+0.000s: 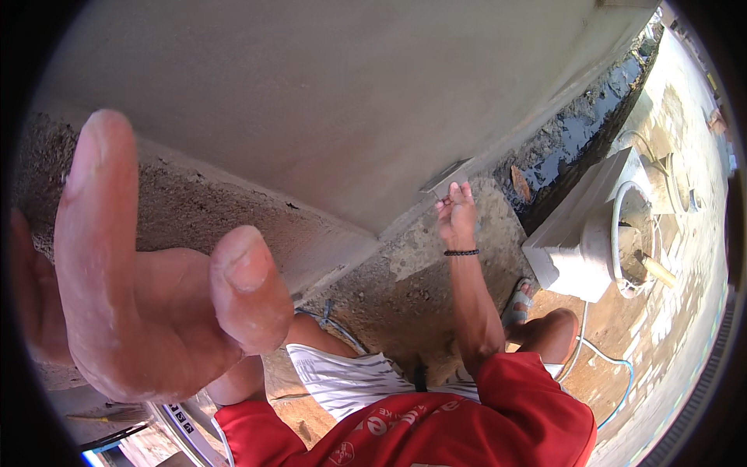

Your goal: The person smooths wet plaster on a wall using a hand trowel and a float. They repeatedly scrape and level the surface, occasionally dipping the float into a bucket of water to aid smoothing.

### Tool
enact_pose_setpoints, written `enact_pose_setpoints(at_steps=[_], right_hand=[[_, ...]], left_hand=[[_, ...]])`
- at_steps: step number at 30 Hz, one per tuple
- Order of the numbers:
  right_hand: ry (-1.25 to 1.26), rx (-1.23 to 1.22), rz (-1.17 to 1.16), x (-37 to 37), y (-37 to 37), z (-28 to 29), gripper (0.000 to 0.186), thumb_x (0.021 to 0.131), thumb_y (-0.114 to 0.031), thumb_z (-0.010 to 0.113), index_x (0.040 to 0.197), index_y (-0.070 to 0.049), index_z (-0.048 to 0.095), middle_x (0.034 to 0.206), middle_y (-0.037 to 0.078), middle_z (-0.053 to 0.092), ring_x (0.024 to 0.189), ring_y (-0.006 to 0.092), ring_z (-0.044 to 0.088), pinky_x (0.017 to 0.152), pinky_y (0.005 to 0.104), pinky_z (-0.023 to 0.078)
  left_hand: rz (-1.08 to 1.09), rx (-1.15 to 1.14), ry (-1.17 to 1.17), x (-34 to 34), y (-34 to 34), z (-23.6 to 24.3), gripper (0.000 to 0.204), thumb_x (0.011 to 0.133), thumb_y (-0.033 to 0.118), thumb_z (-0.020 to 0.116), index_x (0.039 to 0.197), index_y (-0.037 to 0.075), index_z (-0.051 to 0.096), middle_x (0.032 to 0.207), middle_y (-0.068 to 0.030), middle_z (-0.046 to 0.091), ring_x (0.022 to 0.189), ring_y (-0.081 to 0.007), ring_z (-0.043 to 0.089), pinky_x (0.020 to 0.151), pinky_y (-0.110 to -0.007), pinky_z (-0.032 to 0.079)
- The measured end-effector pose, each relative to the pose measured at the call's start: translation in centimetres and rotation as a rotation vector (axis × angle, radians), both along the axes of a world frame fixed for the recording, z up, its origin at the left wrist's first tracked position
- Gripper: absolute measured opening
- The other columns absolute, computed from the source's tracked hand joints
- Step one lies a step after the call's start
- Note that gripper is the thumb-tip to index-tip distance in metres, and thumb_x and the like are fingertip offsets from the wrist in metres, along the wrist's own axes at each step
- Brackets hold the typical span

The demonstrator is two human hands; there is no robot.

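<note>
Left hand (159, 311): 8 o'clock, finger and thumb apart
Right hand (457, 214): 2 o'clock, clamped on flat rectangular trowel (446, 177)
Wall (296, 86): smooth grey cement, 11 o'clock

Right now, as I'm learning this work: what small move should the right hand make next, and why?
Perhaps slide the flat tool slightly along the grey wall: the right hand seems to hold it near the wall's lower edge, with smooth surface beside it.

The right hand (457, 218) covers part of the tool (447, 176) from me; the left hand (167, 303) blocks some wall (296, 93) behind.
</note>
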State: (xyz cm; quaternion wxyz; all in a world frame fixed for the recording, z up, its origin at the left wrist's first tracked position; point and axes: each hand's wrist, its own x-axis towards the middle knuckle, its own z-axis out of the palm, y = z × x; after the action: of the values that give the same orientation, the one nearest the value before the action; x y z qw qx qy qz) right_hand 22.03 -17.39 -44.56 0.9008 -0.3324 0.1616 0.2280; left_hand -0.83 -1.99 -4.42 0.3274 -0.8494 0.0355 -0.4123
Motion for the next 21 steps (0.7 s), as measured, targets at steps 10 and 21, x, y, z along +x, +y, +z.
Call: enact_pose_setpoints(at_steps=[10,21], right_hand=[[-0.518,0.238,-0.036,-0.2,-1.9,20.2,0.039,0.093,-0.004,0.051,0.131,-0.003,0.04,0.105,0.004,0.06,0.087,0.013,0.057,0.069,0.0303,0.047],[0.067,0.035,0.128,4.3,-6.1,-7.2,0.042,0.094,-0.011,0.052,0.134,-0.013,0.039,0.097,-0.001,0.061,0.081,0.0154,0.056,0.067,0.0364,0.044]], left_hand=[[-0.207,0.076,-0.072,1.8,0.9,1.4,0.025,0.083,0.017,0.055,0.092,-0.006,0.064,0.093,-0.0191,0.065,0.083,-0.0275,0.059,0.081,-0.04,0.05],[-0.044,0.113,-0.075,0.3,1.1,-0.6,0.038,0.088,0.029,0.057,0.068,-0.003,0.052,0.076,-0.0103,0.065,0.048,-0.0154,0.052,0.074,-0.033,0.051]])
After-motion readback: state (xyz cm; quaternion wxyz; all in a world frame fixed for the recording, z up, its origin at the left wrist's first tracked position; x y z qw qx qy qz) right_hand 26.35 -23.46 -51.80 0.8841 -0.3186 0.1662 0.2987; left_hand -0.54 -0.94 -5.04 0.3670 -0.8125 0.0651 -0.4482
